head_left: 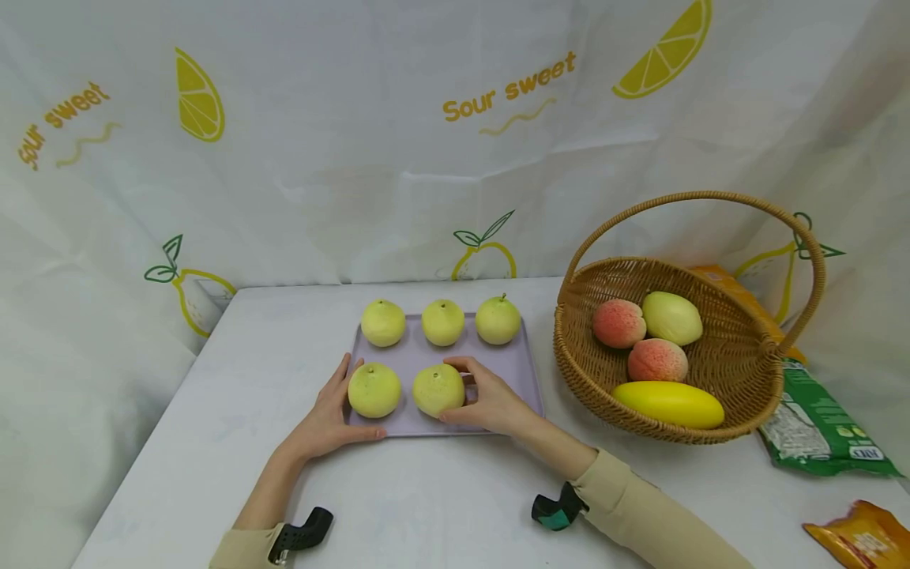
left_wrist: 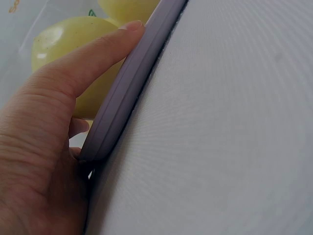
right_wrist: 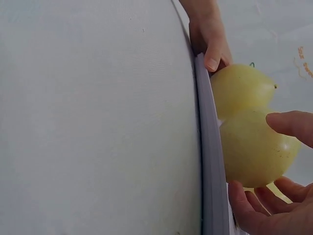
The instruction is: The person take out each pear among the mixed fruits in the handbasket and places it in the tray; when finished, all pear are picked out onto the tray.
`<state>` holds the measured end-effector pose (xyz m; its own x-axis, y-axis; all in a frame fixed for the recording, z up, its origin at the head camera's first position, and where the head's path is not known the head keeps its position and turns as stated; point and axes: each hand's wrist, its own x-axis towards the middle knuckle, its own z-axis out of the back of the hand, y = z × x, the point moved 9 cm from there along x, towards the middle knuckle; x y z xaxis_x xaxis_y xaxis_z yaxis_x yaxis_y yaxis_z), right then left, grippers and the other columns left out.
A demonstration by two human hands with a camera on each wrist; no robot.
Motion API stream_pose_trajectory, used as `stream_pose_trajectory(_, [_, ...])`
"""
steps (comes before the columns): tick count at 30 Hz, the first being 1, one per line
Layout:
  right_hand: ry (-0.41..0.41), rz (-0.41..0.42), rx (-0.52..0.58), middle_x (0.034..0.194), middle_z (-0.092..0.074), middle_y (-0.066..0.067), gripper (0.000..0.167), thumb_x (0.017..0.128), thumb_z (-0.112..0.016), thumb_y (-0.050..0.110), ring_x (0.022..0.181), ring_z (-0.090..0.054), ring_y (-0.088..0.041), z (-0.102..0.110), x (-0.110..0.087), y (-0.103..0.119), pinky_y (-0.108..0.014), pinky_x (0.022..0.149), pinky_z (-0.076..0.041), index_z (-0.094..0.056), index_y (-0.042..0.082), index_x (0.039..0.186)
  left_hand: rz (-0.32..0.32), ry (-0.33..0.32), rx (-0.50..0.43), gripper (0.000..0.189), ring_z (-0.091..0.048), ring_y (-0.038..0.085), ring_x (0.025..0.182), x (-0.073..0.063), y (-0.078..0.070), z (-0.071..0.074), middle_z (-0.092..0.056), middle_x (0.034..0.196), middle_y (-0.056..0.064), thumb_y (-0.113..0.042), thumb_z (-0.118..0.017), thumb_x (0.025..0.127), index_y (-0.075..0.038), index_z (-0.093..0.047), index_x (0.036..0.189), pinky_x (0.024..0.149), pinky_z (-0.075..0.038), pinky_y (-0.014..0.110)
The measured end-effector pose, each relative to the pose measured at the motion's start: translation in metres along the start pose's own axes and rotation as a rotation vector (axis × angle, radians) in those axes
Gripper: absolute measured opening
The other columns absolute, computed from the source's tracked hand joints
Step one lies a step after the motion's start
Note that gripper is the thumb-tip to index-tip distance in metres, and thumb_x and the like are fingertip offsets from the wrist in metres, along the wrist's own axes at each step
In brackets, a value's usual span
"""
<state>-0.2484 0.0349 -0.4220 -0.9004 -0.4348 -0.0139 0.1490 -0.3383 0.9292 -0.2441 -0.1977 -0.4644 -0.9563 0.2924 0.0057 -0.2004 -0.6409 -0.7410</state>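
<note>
Cupping the front-middle pear [head_left: 438, 389] on the lavender tray [head_left: 513, 365] with the right hand [head_left: 490, 403], thumb at the near side and fingers [right_wrist: 291, 126] curving over the far-right side, spread about as wide as the fruit and seeming to be just touching its skin rather than squeezing. Lying directly left of that palm, stem pointing up, sitting just beside the front-left pear [head_left: 374, 390]. Bracing the tray's near-left corner with the left hand [head_left: 329, 417], thumb [left_wrist: 90, 58] lying straight along the rim, fingers tucked at the edge. Standing well apart to the right, the wicker basket [head_left: 739, 348], nearer the right hand than the left.
</note>
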Motion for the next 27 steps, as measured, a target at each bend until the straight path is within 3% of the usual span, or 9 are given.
stream_pose_trajectory(10, [0.014,0.041,0.037,0.142,-0.045,-0.02,0.062,0.085,-0.074,0.008,0.126,-0.046,-0.037,0.021,-0.018,0.008,-0.044,0.094,-0.049,-0.044,-0.001,0.139,-0.007,-0.001,-0.005,0.12,0.002,0.044,0.145,0.0,0.0,-0.001,0.005,0.163,0.013,-0.046,-0.086,0.068,-0.011,-0.014,0.157,0.106,-0.007,0.072])
stream_pose_trajectory(27, [0.074,0.067,-0.105,0.142,-0.048,-0.004,0.054,0.091,-0.071,0.02,0.128,-0.045,-0.032,0.066,-0.061,0.034,-0.045,0.099,-0.045,-0.047,0.012,0.139,-0.023,-0.009,0.009,0.12,0.001,0.046,0.145,0.0,0.001,-0.002,0.004,0.163,0.015,-0.046,-0.087,0.068,-0.01,-0.014,0.157,0.106,-0.007,0.072])
